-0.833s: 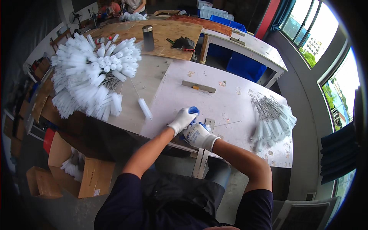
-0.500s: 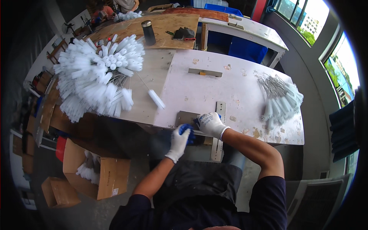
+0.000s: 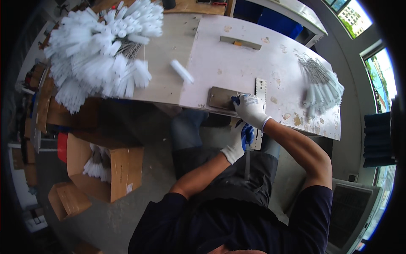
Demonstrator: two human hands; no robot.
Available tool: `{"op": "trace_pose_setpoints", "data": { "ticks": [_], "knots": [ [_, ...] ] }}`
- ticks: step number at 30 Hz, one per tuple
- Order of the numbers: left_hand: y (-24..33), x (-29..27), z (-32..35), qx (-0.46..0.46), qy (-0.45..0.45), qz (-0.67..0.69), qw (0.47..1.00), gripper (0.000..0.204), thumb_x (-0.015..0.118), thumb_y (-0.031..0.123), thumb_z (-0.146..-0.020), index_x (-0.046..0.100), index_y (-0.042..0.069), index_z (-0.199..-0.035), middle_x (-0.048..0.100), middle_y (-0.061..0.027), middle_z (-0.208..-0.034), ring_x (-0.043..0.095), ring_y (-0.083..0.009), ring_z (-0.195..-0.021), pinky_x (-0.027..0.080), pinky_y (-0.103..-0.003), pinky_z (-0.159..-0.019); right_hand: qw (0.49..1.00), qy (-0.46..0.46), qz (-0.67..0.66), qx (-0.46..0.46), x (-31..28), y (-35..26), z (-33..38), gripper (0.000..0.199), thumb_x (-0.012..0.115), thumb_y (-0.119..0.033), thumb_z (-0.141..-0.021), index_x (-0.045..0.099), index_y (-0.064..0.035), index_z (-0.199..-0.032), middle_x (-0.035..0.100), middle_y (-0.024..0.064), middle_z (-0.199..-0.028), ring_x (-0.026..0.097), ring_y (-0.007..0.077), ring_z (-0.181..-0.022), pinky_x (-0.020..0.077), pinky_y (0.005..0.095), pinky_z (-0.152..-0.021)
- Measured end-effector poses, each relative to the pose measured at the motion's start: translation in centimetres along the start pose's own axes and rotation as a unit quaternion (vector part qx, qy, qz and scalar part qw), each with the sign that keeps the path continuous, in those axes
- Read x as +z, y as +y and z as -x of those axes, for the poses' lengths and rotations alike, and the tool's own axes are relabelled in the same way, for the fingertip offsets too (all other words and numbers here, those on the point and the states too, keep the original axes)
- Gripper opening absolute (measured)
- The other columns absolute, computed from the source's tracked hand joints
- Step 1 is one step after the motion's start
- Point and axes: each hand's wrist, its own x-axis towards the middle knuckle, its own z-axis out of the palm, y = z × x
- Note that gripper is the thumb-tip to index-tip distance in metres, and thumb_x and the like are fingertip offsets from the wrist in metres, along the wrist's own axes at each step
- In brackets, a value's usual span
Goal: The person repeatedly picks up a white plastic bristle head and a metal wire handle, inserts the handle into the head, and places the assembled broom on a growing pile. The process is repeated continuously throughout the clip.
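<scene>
My left hand [image 3: 239, 144], in a white glove with a blue palm, is closed just below the table's front edge. A slim, pale, see-through strip that looks like a brush [image 3: 247, 164] hangs from it toward my lap, blurred. My right hand [image 3: 252, 111], gloved the same way, rests at the right end of a flat grey metal block [image 3: 223, 98] on the table's front edge. Its fingers are curled together, and what they pinch is hidden. A perforated metal strip [image 3: 261, 89] lies under and beside this hand, sticking out past the edge.
A big heap of white brushes [image 3: 101, 55] fills the table's left; one loose brush [image 3: 182, 71] lies beside it. A smaller bundle of brushes [image 3: 323, 86] is at right. A metal bar [image 3: 240, 42] stands farther back. An open carton [image 3: 122, 169] holding brushes sits at lower left.
The view has tipped downward, so the table sits higher. My left hand has moved right and down from the block, and the pale strip now shows below it. My right hand stays by the block.
</scene>
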Motion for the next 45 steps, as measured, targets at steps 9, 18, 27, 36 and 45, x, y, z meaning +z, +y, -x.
{"op": "trace_pose_setpoints", "data": {
  "ticks": [9,18,27,36,45],
  "knots": [
    [13.4,-1.7,2.7,-0.112,0.007,-0.243,0.963,0.022,0.057,0.015,-0.1,0.066,-0.001,-0.088,0.049,0.0045,-0.063,0.041,-0.0029,-0.049,0.03,-0.02,-0.043,0.966,-0.146,-0.111,-0.184,-2.0,5.0,-2.2,0.054,0.068,-0.052,-0.087,0.067,-0.0001,-0.102,0.071,0.0188,-0.09,0.07,0.0346,-0.089,0.0542,0.0428,-0.079],
    [16.8,-2.2,1.3,-0.129,-0.034,-0.437,0.89,0.02,0.058,0.015,-0.1,0.07,-0.001,-0.096,0.062,0.0019,-0.075,0.045,-0.0014,-0.061,0.037,-0.019,-0.055,0.927,-0.019,0.158,-0.34,0.2,6.3,-4.3,0.053,0.064,-0.055,-0.088,0.061,-0.0049,-0.105,0.068,0.0117,-0.095,0.069,0.0292,-0.092,0.0522,0.0429,-0.082],
    [20.3,-1.7,-1.0,-0.098,-0.153,-0.559,0.809,0.016,0.063,0.012,-0.094,0.07,-0.002,-0.094,0.068,-0.0045,-0.081,0.058,-0.01,-0.076,0.05,-0.029,-0.076,0.941,-0.057,0.072,-0.325,-0.5,6.2,-4.5,0.059,0.07,-0.06,-0.079,0.064,-0.0038,-0.093,0.067,0.014,-0.088,0.068,0.0306,-0.083,0.0529,0.0419,-0.076],
    [25.8,-0.2,1.0,0.171,-0.081,-0.844,0.501,0.032,0.067,0.019,-0.091,0.067,0.005,-0.12,0.069,-0.0117,-0.112,0.066,-0.0323,-0.1,0.052,-0.039,-0.091,0.968,-0.038,0.057,-0.243,-0.5,3.9,-2.6,0.049,0.071,-0.047,-0.08,0.064,-0.0033,-0.1,0.068,0.0155,-0.095,0.068,0.0318,-0.091,0.0524,0.0435,-0.081],
    [33.9,-5.4,-8.6,0.273,-0.018,-0.892,0.359,0.047,0.067,0.026,-0.092,0.058,0.016,-0.137,0.048,-0.018,-0.148,0.036,-0.0414,-0.143,0.033,-0.05,-0.117,0.978,-0.029,0.065,-0.197,-1.1,3.1,-2.1,0.042,0.068,-0.042,-0.086,0.063,-0.0049,-0.105,0.068,0.0145,-0.102,0.069,0.0306,-0.095,0.0526,0.0429,-0.085]
  ]
}}
